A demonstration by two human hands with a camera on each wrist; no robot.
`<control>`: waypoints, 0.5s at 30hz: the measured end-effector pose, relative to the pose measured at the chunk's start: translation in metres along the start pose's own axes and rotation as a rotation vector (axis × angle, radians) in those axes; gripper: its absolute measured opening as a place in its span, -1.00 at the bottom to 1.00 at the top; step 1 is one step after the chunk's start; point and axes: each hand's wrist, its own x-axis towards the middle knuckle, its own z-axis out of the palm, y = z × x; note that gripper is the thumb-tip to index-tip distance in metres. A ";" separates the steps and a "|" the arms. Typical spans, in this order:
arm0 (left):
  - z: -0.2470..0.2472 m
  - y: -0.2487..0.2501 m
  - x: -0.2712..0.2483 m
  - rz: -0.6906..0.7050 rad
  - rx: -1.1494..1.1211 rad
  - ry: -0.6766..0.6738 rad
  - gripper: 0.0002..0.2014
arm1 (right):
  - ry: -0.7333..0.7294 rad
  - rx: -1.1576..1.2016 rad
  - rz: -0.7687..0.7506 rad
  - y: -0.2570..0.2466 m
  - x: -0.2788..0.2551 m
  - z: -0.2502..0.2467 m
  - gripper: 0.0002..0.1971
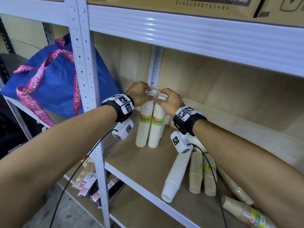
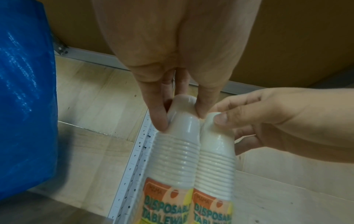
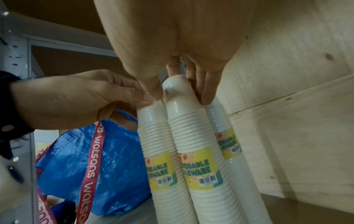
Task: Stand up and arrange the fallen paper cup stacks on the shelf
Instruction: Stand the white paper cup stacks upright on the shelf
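Observation:
Three tall white paper cup stacks with yellow labels stand upright, close together, at the back left corner of the shelf board (image 1: 139, 163). My left hand (image 1: 148, 94) pinches the top of the left stack (image 1: 142, 127), thumb and fingers either side of the top cup (image 2: 184, 121). My right hand (image 1: 162, 98) pinches the top of the stack beside it (image 1: 156, 129), as the right wrist view shows (image 3: 182, 99). The third stack (image 3: 224, 128) stands behind them. A fallen white stack (image 1: 176, 171) and several fallen beige stacks (image 1: 195, 171) lie at the front right.
A blue bag (image 1: 54, 79) with pink straps sits on the neighbouring shelf to the left, past the white upright post (image 1: 88, 79). The upper shelf beam (image 1: 197, 35) hangs close above the hands. A plywood wall (image 1: 230, 89) backs the shelf. Packets (image 1: 92, 183) lie below.

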 end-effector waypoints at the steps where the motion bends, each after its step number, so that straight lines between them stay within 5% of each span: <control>1: 0.000 0.001 -0.001 0.001 -0.002 0.000 -0.69 | 0.008 -0.001 -0.006 0.000 0.000 0.001 -0.60; 15: -0.003 0.007 -0.002 -0.027 -0.030 -0.025 -0.56 | -0.027 0.018 -0.009 0.003 -0.002 -0.007 -0.58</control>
